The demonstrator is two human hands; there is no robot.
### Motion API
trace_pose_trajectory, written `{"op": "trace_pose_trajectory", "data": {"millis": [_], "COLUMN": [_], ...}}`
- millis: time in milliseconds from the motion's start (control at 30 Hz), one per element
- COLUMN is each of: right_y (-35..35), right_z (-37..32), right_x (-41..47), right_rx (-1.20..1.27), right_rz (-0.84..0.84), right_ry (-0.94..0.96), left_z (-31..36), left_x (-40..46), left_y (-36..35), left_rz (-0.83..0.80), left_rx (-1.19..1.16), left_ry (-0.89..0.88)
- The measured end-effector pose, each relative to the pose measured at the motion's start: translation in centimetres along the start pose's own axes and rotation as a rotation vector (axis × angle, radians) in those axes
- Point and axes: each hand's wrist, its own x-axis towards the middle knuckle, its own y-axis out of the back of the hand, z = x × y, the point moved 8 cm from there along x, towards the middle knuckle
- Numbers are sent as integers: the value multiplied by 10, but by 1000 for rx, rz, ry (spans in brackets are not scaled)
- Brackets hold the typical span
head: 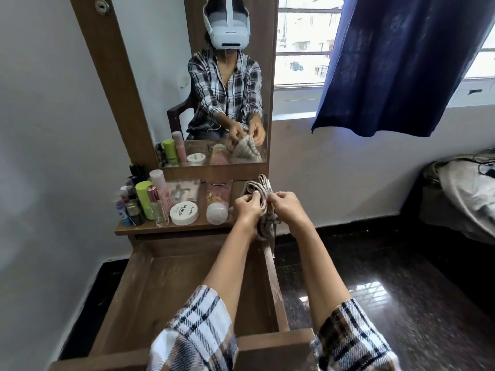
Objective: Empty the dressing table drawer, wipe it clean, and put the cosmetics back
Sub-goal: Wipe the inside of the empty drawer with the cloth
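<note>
The drawer (174, 290) is pulled fully out from under the dressing table shelf (171, 229) and holds nothing visible. This suggests the emptying step is complete.

The cosmetics stand and lie on the shelf, directly above the back of the drawer. Bottles cluster at the shelf's left end, among them a green-capped bottle (144, 199) and a pink-capped glass bottle (158, 207). A white round jar (184, 213) sits in front, and a pink tube (217, 202) lies cap-forward beside it. Judged from this layout, the items are parked near the drawer for a short return path.

The cloth (263, 207) is held above the right rear corner of the drawer, at the shelf's right end. It is bunched in folds. The left hand (247, 207) pinches the folds with curled fingers. The right hand (286, 207) pinches the opposite side with thumb and fingertips. Both hands work at the same level, close together, with the cloth between them. This grip probably gathers or refolds the cloth into a compact pad before wiping.

The drawer floor shows pale dusty streaks, so wiping appears not yet done.
</note>
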Motion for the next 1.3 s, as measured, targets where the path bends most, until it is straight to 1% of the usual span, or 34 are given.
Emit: {"op": "trace_pose_trajectory", "data": {"millis": [67,133,167,267,333,433,567,633,667,733,800,933,1000,1133,1200,1300], "right_y": [2,5,7,7,5,6,1,-2,-4,-8,-13,-22,-30,-45,-55,-69], "right_z": [-1,1,2,3,0,-2,-7,-7,-6,-2,3,12,15,16,17,18], "right_x": [-19,-38,-47,-76,-94,-117,-144,-153,-157,-163,-167,-171,-174,-176,-177,-178], "right_rx": [235,400,456,600,654,658,695,652,621,598,588,600,567,474,464,384], "right_rz": [-59,-87,-93,-134,-172,-165,-188,-186,-176,-161,-152,-121,-145,-168,-187,-229], "right_ry": [-49,-116,-150,-214,-226,-209,-180,-150,-148,-168,-188,-259,-273,-179,-165,-166], "left_z": [-3,-1,2,13,21,28,30,27,24,17,13,1,-6,-19,-27,-37], "left_x": [-15,-35,-46,-82,-101,-127,-148,-157,-161,-165,-167,-169,-168,-163,-160,-156], "left_y": [11,23,25,25,31,44,69,79,87,107,126,158,171,190,199,210], "left_rz": [18,42,7,-176,-224,-243,-155,-167,-156,-77,-27,-16,-12,-40,-32,-27], "left_rx": [-2,13,-21,-264,-300,-272,-290,-325,-308,-204,-164,-134,-124,-101,-77,-93], "left_ry": [2,1,-11,-42,-72,-120,-127,-106,-94,-87,-91,-33,-9,24,50,100]}}
